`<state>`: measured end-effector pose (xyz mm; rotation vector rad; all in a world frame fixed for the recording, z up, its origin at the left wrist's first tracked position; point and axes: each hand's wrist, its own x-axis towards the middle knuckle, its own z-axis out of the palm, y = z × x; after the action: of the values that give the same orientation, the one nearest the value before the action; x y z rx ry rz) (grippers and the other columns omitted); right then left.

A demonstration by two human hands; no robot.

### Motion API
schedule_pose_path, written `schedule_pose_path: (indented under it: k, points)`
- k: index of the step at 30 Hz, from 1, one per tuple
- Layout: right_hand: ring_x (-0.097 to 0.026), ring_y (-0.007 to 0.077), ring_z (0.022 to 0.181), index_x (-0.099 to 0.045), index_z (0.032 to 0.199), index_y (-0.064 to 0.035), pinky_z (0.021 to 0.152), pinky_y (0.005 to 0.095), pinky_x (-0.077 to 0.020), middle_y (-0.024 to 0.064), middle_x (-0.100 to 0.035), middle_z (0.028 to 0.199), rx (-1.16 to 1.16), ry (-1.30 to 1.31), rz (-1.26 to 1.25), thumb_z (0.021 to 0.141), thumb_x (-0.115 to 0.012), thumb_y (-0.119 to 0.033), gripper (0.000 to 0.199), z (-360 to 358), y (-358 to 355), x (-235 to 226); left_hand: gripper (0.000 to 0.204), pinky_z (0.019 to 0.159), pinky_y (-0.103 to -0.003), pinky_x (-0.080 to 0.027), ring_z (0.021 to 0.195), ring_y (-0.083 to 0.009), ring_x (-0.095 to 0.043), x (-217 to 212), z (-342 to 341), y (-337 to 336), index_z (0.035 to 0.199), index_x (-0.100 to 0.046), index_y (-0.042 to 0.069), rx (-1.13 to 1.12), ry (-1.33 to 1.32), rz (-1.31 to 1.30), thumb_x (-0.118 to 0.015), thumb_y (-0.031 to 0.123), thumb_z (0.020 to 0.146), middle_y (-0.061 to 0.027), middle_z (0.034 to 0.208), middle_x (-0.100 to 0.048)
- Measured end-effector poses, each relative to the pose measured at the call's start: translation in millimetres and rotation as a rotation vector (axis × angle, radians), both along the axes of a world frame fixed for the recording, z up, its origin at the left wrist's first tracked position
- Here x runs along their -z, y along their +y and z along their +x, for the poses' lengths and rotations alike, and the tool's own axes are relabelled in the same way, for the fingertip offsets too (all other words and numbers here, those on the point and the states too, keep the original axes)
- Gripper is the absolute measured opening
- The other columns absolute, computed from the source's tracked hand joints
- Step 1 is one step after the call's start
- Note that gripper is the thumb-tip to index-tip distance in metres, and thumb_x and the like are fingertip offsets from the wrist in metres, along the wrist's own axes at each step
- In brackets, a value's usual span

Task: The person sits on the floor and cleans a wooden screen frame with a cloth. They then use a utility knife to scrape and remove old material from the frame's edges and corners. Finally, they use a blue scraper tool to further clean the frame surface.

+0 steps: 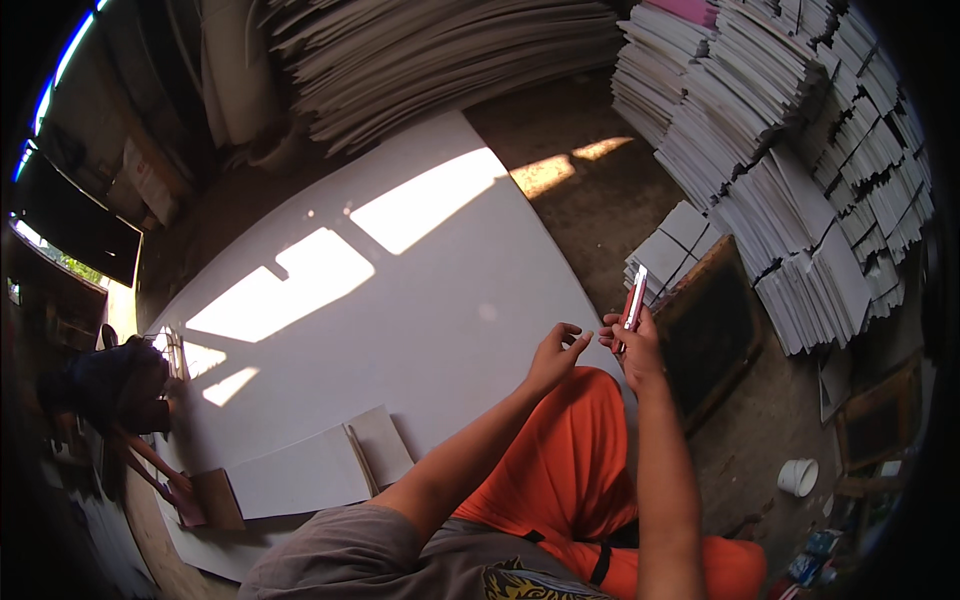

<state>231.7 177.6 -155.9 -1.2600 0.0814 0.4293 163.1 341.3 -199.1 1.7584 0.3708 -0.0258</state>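
Note:
My right hand (641, 355) is wrapped round a red box cutter (633, 308), held upright with its silvery end pointing up and away from me. Beside it, to the left, my left hand (558, 357) hovers with loosely bent fingers and the thumb apart, holding nothing. Both hands are above my orange-clad knee, at the right edge of a large white sheet (440, 310). Closer to me, at the sheet's left side, lie a smaller white board (300, 470) and a narrow strip (358, 460).
At the left, another person (125, 390) leans in with hands on a brown board (217, 498). Stacked sheets (430, 50) stand behind, and tied bundles of white board (740, 130) at the right. A dark framed panel (708, 335) and a white cup (798, 477) are at my right.

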Motion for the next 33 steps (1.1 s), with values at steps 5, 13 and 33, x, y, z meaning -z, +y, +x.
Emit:
schedule_pose_path:
  k: [5,13,33]
  points:
    - [-0.074,0.0217,0.089,-0.046,0.14,-0.0042,0.079,0.0357,-0.063,0.0144,-0.07,0.111,-0.197,-0.006,-0.002,0.101,-0.048,0.005,0.039,-10.0,-12.7,-3.4,0.053,0.068,-0.028,-0.052,0.078,-0.0137,-0.065,-24.3,17.6,-20.3,0.127,-0.063,-0.002,0.032,-0.037,-0.498,-0.056,0.046,0.108,-0.0072,0.095,-0.068]
    - [-0.062,0.0123,0.067,-0.051,0.135,-0.0091,0.055,0.0259,-0.0485,0.0061,-0.066,0.093,-0.147,0.017,-0.056,0.108,-0.05,-0.01,0.028,-12.3,-31.7,-12.4,0.058,0.07,-0.029,-0.05,0.078,-0.0122,-0.062,-9.2,38.6,-25.3,0.123,-0.068,0.0,-0.023,0.034,-0.475,-0.053,0.054,0.107,-0.0071,0.101,-0.07]
    - [-0.059,0.0109,0.069,-0.055,0.147,-0.0189,0.061,0.0288,-0.0486,0.0009,-0.065,0.087,0.299,0.105,0.02,0.111,-0.051,-0.033,0.039,-59.1,-177.0,3.3,0.058,0.089,-0.032,-0.052,0.104,-0.018,-0.064,48.1,89.7,-92.2,0.131,-0.065,-0.001,0.476,0.284,-0.255,-0.055,0.051,0.107,-0.0132,0.118,-0.069]
